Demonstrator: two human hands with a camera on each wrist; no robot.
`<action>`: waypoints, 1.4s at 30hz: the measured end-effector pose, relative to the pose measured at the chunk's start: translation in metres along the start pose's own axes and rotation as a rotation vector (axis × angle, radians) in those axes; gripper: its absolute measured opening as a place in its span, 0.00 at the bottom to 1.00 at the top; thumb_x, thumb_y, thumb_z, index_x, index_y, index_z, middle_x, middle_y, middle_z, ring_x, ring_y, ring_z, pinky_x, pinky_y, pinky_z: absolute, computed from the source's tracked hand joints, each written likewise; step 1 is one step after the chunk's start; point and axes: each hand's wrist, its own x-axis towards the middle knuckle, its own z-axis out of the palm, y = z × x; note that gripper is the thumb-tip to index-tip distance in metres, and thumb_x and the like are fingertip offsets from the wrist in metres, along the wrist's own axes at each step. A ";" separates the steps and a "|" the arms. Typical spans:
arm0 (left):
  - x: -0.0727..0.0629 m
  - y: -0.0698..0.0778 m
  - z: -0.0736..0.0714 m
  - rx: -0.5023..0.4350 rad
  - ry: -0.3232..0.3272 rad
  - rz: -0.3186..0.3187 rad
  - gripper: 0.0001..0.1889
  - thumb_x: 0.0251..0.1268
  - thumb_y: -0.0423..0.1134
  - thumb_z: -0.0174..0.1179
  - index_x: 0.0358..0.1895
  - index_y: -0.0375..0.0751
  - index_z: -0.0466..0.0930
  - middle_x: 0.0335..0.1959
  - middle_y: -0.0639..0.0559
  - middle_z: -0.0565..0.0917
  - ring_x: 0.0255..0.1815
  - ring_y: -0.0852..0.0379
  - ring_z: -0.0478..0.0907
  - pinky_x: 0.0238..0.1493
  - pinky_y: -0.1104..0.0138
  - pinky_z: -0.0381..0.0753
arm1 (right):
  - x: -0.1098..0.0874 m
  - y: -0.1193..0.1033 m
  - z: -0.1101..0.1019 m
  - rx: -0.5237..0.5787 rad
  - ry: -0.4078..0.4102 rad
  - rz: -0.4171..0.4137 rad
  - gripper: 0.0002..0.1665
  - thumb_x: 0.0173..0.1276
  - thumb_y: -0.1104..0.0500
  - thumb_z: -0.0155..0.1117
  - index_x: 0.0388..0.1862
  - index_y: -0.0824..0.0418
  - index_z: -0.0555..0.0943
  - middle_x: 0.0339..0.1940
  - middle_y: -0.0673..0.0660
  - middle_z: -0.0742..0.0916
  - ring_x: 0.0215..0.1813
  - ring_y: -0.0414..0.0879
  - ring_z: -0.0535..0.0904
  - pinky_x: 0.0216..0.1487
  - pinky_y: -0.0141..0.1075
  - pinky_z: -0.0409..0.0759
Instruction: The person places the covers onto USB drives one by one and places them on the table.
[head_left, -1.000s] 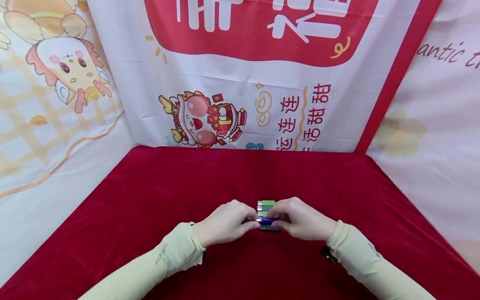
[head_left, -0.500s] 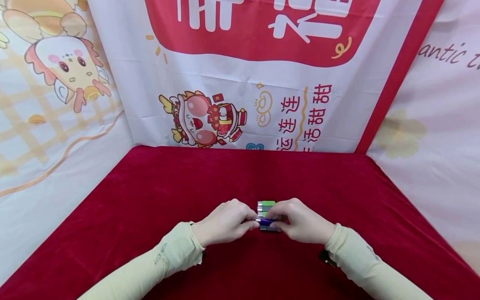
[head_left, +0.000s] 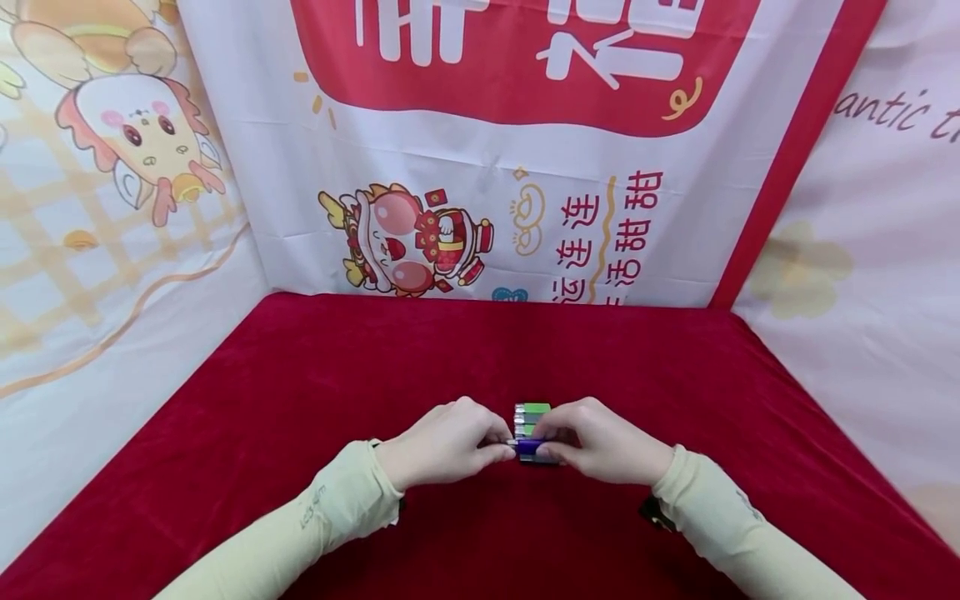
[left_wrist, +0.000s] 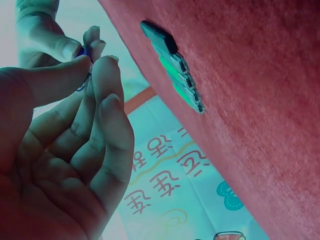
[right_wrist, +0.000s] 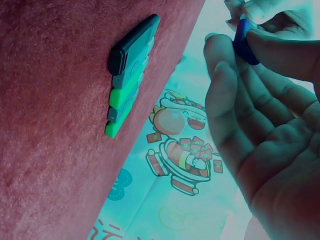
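Note:
Between both hands is a small blue-purple stick (head_left: 530, 447) with a silver end. My left hand (head_left: 453, 446) pinches the silver end between thumb and fingertips. From the other side, my right hand (head_left: 600, 442) pinches the blue body (right_wrist: 244, 45) between thumb and forefinger. Fingers cover much of the stick. Just beyond it, a row of similar green (head_left: 537, 408) and grey sticks with silver ends lies side by side on the red cloth. At the near end of that row is a thicker dark piece (right_wrist: 135, 45), partly hidden in the head view.
A red cloth (head_left: 390, 358) covers the table. Printed fabric hangings stand around it: a white and red one (head_left: 450, 150) at the back, a patterned one (head_left: 97, 250) on the left and a pale one (head_left: 862, 292) on the right.
Both hands keep their pinch on the blue stick. The left hand has shifted very slightly to the left, and the stick sits a touch nearer the person. The row on the cloth stays in place.

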 end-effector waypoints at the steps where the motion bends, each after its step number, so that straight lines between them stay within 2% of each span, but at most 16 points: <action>1: 0.000 0.000 0.001 -0.002 -0.004 0.000 0.03 0.65 0.42 0.67 0.33 0.51 0.87 0.19 0.70 0.76 0.19 0.70 0.69 0.22 0.74 0.71 | 0.000 0.000 0.001 -0.013 0.003 0.002 0.08 0.63 0.67 0.71 0.38 0.56 0.84 0.31 0.45 0.85 0.31 0.35 0.78 0.35 0.33 0.80; 5: -0.001 -0.001 0.001 -0.009 -0.030 -0.014 0.03 0.64 0.42 0.68 0.36 0.50 0.87 0.23 0.70 0.79 0.22 0.74 0.72 0.26 0.75 0.74 | -0.002 0.001 0.003 -0.083 0.017 0.036 0.08 0.62 0.66 0.72 0.37 0.55 0.85 0.35 0.43 0.84 0.36 0.37 0.78 0.41 0.37 0.80; 8: -0.002 -0.004 -0.005 0.004 -0.009 -0.042 0.05 0.63 0.43 0.68 0.38 0.49 0.86 0.26 0.70 0.81 0.26 0.75 0.75 0.29 0.74 0.76 | -0.002 0.001 0.002 -0.124 0.016 0.098 0.08 0.60 0.65 0.74 0.36 0.55 0.86 0.35 0.43 0.84 0.37 0.37 0.78 0.42 0.37 0.81; 13: -0.004 -0.007 -0.020 0.012 0.060 -0.075 0.04 0.63 0.44 0.68 0.37 0.51 0.86 0.25 0.70 0.80 0.26 0.70 0.75 0.29 0.70 0.78 | -0.003 0.003 0.002 -0.129 -0.040 0.207 0.06 0.59 0.64 0.75 0.34 0.55 0.87 0.33 0.42 0.85 0.34 0.36 0.78 0.39 0.36 0.81; 18: -0.003 -0.007 -0.022 0.008 0.066 -0.076 0.03 0.64 0.45 0.67 0.34 0.53 0.85 0.23 0.71 0.78 0.23 0.68 0.74 0.27 0.70 0.77 | -0.004 0.005 0.008 -0.144 -0.092 0.268 0.06 0.58 0.61 0.76 0.31 0.53 0.86 0.30 0.41 0.84 0.30 0.35 0.77 0.34 0.32 0.79; 30: -0.005 -0.009 -0.020 0.010 0.061 -0.069 0.03 0.64 0.45 0.67 0.32 0.54 0.85 0.21 0.71 0.77 0.22 0.68 0.74 0.26 0.70 0.76 | -0.001 0.005 0.010 -0.166 -0.111 0.248 0.06 0.56 0.60 0.78 0.32 0.53 0.87 0.28 0.39 0.83 0.30 0.34 0.76 0.33 0.32 0.78; 42: -0.003 -0.008 -0.020 0.011 0.047 -0.072 0.03 0.64 0.45 0.67 0.32 0.55 0.85 0.21 0.71 0.78 0.22 0.69 0.74 0.26 0.71 0.76 | -0.001 0.007 0.011 -0.182 -0.085 0.264 0.08 0.52 0.61 0.81 0.31 0.54 0.89 0.29 0.41 0.84 0.32 0.39 0.78 0.34 0.32 0.79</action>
